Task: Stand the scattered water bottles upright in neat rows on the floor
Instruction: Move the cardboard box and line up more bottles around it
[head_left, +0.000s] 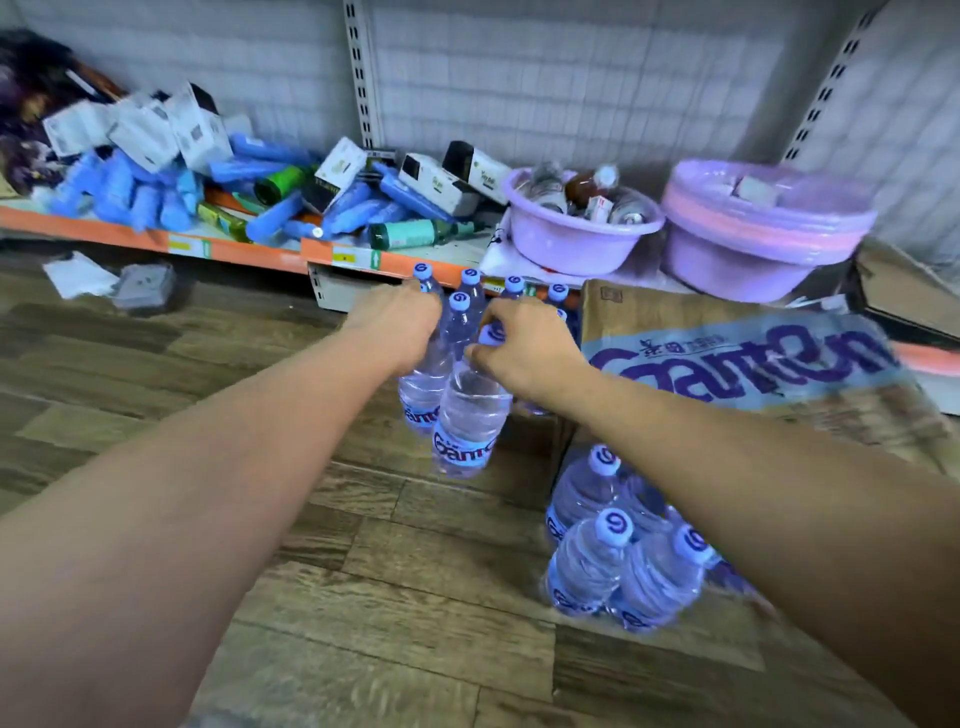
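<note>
Wood floor (363, 597), low shelf (244, 249) behind, cardboard box (727, 353) at right. Bottles stand in rows by shelf foot (470, 283); second upright cluster (587, 566) nearer, beside box. Right hand (524, 348) pinches neck of front bottle (467, 415), fingers clamped below cap. Left hand (400, 325) on neighbouring bottle (423, 387), fingers hidden, grip unclear. Step: seating bottles into row. Next: lower straight, base flat, snug to neighbours, release.

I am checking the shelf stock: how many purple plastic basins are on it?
2. One basin, holding bottles, stands right of the scattered boxes; the other, plastic-wrapped, is further right. It looks like a stack, so more may hide inside.
</note>
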